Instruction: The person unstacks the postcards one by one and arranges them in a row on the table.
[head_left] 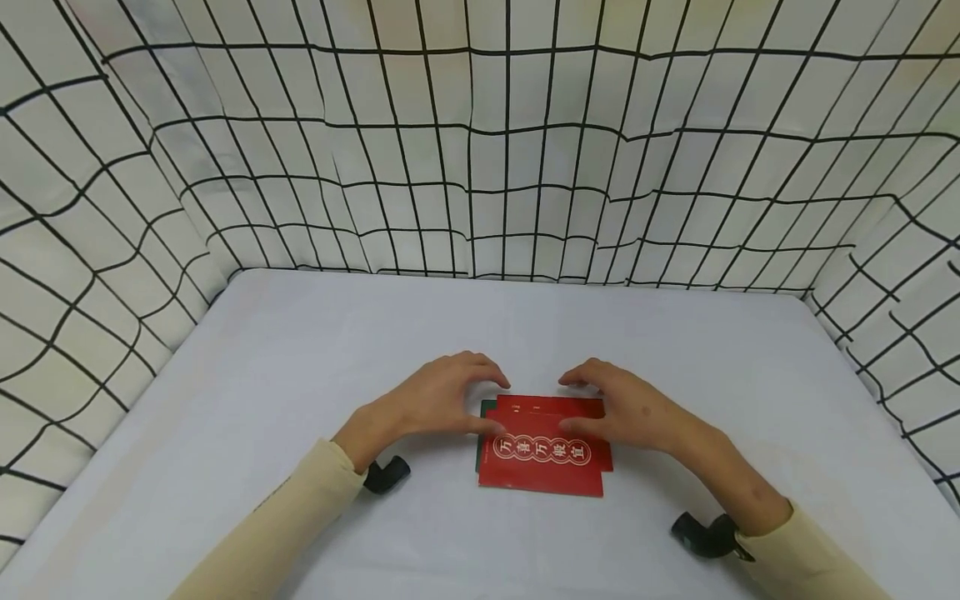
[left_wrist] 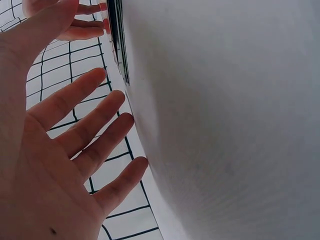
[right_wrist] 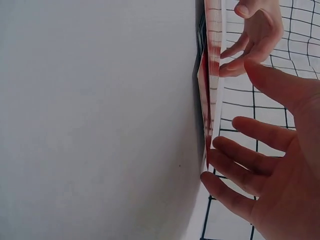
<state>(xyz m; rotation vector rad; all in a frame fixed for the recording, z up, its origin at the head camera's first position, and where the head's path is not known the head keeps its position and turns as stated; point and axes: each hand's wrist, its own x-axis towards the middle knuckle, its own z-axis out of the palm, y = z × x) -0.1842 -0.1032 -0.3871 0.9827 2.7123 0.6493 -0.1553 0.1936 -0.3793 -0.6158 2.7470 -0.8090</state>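
A small stack of red paper envelopes [head_left: 540,477] with white Chinese characters lies flat on the white table, its pieces slightly out of line. A green piece [head_left: 479,450] peeks out under its left side. My left hand [head_left: 442,400] is at the stack's left edge, thumb above that edge and fingers spread, as the left wrist view also shows. On the opposite side, my right hand [head_left: 637,408] has its thumb over the upper right part of the red face. From the right wrist view the stack [right_wrist: 214,55] appears edge-on beside the extended fingers. Neither hand grips anything.
White cloth covers the table [head_left: 300,333]. White walls with a black grid net [head_left: 510,183] rise along the back and both sides. A dark device sits at the left wrist [head_left: 386,475], another at the right wrist [head_left: 705,535].
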